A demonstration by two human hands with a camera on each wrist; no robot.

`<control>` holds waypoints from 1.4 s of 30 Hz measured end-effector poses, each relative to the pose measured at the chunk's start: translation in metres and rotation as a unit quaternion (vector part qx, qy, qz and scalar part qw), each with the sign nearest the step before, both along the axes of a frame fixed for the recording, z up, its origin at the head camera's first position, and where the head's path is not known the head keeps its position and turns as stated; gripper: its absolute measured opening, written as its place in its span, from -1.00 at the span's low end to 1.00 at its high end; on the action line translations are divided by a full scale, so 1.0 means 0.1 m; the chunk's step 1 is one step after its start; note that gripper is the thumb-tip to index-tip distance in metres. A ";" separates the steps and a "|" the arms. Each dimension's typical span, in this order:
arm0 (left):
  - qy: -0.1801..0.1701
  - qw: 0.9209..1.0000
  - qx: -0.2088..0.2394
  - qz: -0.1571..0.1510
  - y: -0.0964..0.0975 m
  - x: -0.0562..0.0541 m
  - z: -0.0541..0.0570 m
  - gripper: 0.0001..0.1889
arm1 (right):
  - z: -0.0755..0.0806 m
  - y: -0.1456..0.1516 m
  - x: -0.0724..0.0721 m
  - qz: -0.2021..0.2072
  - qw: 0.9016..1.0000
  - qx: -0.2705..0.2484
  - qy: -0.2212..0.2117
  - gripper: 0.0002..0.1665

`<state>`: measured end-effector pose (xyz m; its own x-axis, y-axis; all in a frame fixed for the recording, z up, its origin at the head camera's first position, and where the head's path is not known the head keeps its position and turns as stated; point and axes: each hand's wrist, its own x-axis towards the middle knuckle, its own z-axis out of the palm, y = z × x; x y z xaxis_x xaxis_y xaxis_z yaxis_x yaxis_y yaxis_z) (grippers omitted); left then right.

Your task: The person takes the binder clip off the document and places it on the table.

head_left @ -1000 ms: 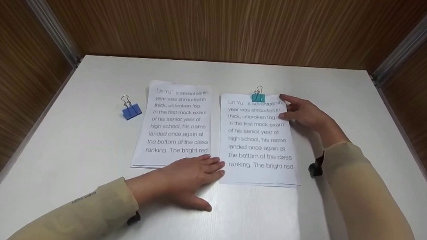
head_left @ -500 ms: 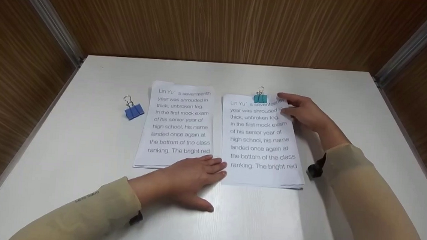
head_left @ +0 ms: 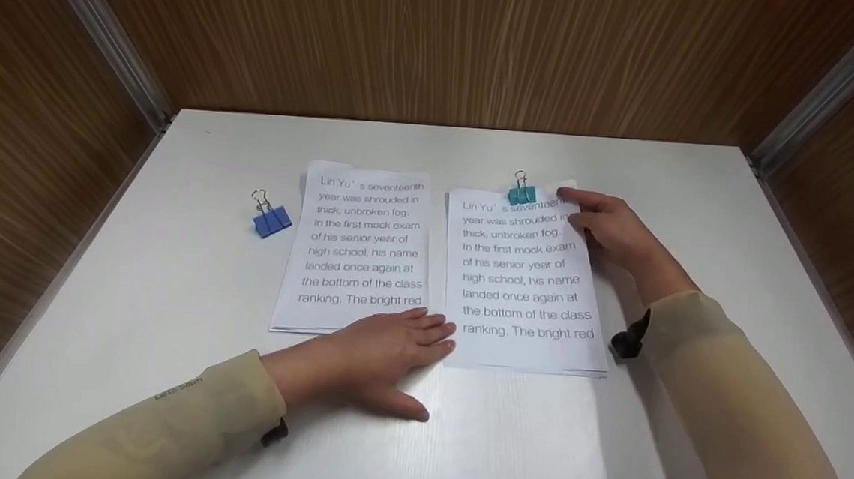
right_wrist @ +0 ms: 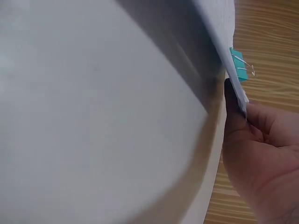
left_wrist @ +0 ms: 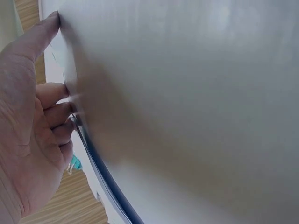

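In the head view, two stacks of printed paper lie side by side. My right hand pinches the right paper stack at its upper right corner, which curves up a little. In the right wrist view, the paper's edge runs between the thumb and the fingers. A teal binder clip sits on this stack's top edge, its wire handles upright. My left hand rests palm down with fingers spread, fingertips at the right stack's lower left edge. It overlaps the lower right corner of the left paper stack.
A blue binder clip lies left of the left stack, its wire handles pointing away. The white table is bounded by wood-grain panels at the back and both sides.
At the right stack's upper right, the paper corner has risen and now shows beyond my right fingertips. The left hand has stayed in place; the view has shifted slightly.
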<state>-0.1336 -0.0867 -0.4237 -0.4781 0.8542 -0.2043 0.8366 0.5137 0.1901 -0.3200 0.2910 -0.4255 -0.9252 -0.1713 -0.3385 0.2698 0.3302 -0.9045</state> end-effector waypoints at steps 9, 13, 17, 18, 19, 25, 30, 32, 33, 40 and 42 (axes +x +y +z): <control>-0.004 1.000 -0.008 0.001 0.02 0.00 0.02 0.02 | 0.13 0.02 0.11 -0.033 0.996 -0.081 0.018 -0.35; -0.002 1.000 -0.016 -0.001 0.02 0.00 0.03 0.02 | 0.19 0.03 0.17 -0.040 0.989 -0.138 0.017 -0.36; 0.006 1.000 -0.016 -0.005 0.02 -0.01 0.04 0.03 | 0.27 0.05 0.26 -0.044 0.983 -0.177 0.027 -0.36; 0.007 1.000 -0.016 -0.007 0.02 -0.01 0.04 0.02 | 0.29 0.06 0.28 -0.044 0.982 -0.182 0.029 -0.36; 0.011 1.000 -0.015 -0.008 0.03 -0.02 0.04 0.02 | 0.30 0.07 0.31 -0.044 0.981 -0.188 0.032 -0.36; 0.007 1.000 -0.005 -0.010 0.02 -0.01 0.06 -0.01 | 0.39 0.09 0.47 -0.040 0.977 -0.202 0.052 -0.36; -0.002 0.999 0.040 -0.009 0.02 -0.06 0.13 -0.05 | 0.44 0.09 0.58 -0.033 0.977 -0.199 0.075 -0.37; -0.001 0.998 0.067 0.005 0.04 -0.11 0.20 -0.09 | 0.47 0.08 0.63 -0.028 0.977 -0.193 0.085 -0.38; 0.005 0.996 0.092 0.014 0.04 -0.15 0.24 -0.11 | 0.49 0.07 0.66 -0.025 0.978 -0.188 0.090 -0.38; 0.047 0.943 0.318 0.081 0.11 -0.47 0.56 -0.37 | 0.53 0.02 0.84 0.008 0.974 -0.182 0.137 -0.43; 0.037 0.922 0.370 0.109 0.15 -0.57 0.65 -0.41 | 0.54 0.00 0.88 0.018 0.971 -0.187 0.148 -0.43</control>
